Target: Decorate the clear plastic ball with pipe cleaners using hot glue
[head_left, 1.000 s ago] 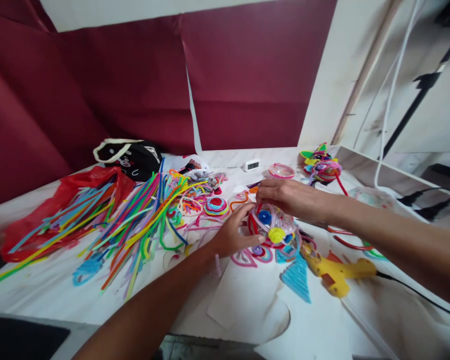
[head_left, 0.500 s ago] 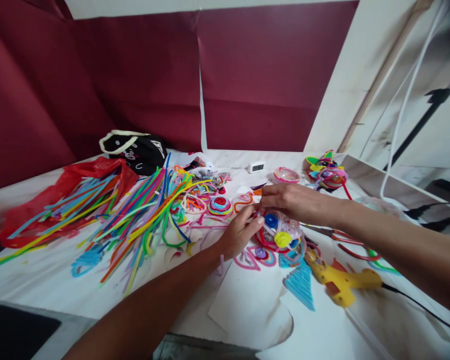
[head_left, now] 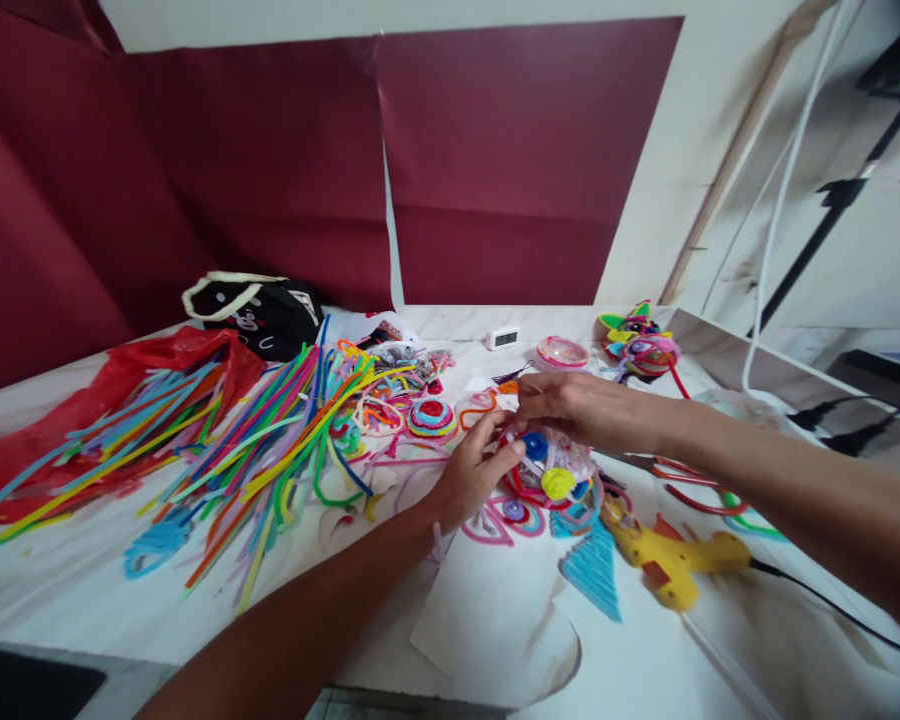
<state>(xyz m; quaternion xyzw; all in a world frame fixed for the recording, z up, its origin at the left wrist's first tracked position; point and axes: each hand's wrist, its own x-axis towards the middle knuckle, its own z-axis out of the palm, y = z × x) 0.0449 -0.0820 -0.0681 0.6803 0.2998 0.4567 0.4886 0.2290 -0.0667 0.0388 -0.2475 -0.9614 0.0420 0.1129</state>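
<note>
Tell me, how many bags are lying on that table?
2. A red plastic bag lies at the far left, under pipe cleaners; a black bag with a cream handle sits behind it by the dark red backdrop. More may hide under the clutter.

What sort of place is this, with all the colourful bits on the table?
Probably a craft workspace: a heap of coloured pipe cleaners, a yellow glue gun, and a decorated ball that the left hand and right hand touch.

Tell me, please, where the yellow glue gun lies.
In the head view the yellow glue gun lies on the white table, lower right, beside the blue triangle.
</note>
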